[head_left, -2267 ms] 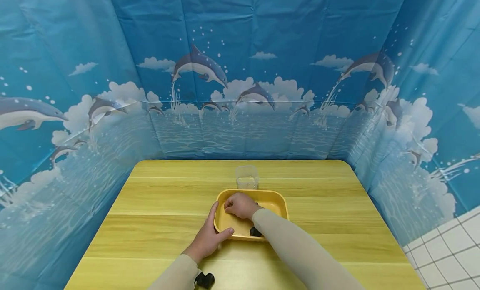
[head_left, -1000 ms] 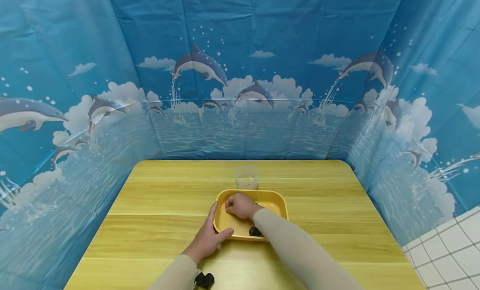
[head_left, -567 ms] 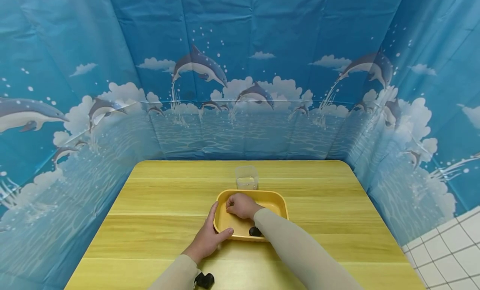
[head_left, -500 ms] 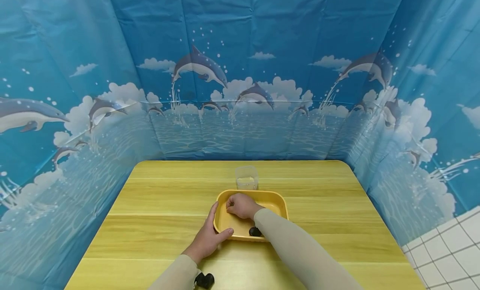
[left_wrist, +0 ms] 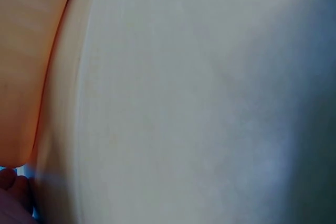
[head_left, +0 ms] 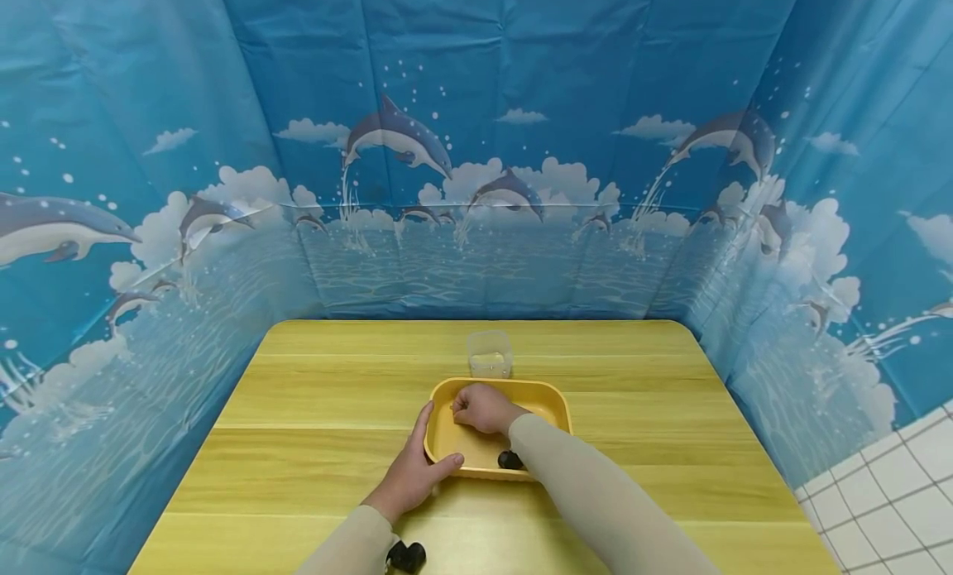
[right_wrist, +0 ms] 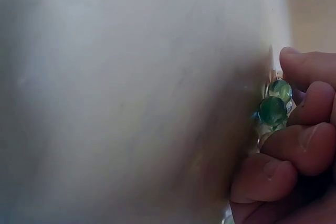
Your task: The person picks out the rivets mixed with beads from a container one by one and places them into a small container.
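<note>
A yellow rectangular tray [head_left: 547, 393] stands on the table. My left hand [head_left: 411, 473] holds its near left corner, with the thumb over the front rim and the fingers along the left side. The left wrist view shows the orange-looking tray wall and a bit of that hand's fingers [left_wrist: 18, 190]. Inside the tray, my right hand [head_left: 482, 408] has its fingers curled. Up close in the right wrist view, green glass marbles [right_wrist: 273, 111] lie at the thumb and fingertips of that hand, pinched there. The hand and sleeve cover much of the tray's right half.
Behind the tray stands a small clear plastic container [head_left: 490, 353] with a few tiny things in its bottom. A black object [head_left: 510, 460] shows beside the right sleeve, another black object [head_left: 408, 556] by the left sleeve. A dolphin-print curtain [head_left: 484, 252] surrounds the wooden table [head_left: 320, 393].
My right hand has shifted slightly to the right within the tray, fingers still curled. The left hand keeps its hold on the tray corner. The head view has tilted a little.
</note>
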### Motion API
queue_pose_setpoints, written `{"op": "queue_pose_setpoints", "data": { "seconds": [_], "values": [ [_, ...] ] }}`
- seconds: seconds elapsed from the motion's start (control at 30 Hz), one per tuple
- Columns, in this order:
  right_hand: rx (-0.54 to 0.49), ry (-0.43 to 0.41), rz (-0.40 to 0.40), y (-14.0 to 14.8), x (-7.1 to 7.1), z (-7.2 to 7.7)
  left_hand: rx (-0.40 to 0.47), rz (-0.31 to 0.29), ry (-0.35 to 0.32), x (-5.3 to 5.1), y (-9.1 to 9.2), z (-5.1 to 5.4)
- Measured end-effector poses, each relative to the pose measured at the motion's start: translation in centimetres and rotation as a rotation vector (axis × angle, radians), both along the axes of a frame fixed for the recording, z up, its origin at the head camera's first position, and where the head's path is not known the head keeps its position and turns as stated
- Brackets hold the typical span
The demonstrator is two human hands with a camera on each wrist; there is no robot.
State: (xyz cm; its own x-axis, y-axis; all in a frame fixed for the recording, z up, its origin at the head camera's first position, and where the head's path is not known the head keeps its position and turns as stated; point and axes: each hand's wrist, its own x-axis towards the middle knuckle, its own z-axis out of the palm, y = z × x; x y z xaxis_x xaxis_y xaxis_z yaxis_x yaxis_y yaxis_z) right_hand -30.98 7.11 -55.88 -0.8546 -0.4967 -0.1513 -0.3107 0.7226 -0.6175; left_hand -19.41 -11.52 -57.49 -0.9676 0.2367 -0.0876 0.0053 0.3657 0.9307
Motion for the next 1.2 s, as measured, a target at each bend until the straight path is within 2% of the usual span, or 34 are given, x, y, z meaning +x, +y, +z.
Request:
{"op": "queue_pose_setpoints", "data": {
  "seconds": [0.27,0.57,0.9,1.2],
  "values": [
    [-0.048,-0.043,0.003,1.3,-0.1,0.5,0.007,0.000,-0.002,0.1,0.1,-0.2],
    [-0.107,-0.032,-0.014,2.5,-0.8,0.6,0.010,0.006,0.010,-0.2,0.1,-0.5],
    [-0.122,-0.037,-0.026,3.3,-0.4,2.4,-0.015,0.014,0.003,-0.2,0.1,-1.0],
    [-0.191,-0.038,-0.068,4.3,-0.5,3.7,0.031,0.014,-0.009,0.3,0.3,-0.7]
  ]
}}
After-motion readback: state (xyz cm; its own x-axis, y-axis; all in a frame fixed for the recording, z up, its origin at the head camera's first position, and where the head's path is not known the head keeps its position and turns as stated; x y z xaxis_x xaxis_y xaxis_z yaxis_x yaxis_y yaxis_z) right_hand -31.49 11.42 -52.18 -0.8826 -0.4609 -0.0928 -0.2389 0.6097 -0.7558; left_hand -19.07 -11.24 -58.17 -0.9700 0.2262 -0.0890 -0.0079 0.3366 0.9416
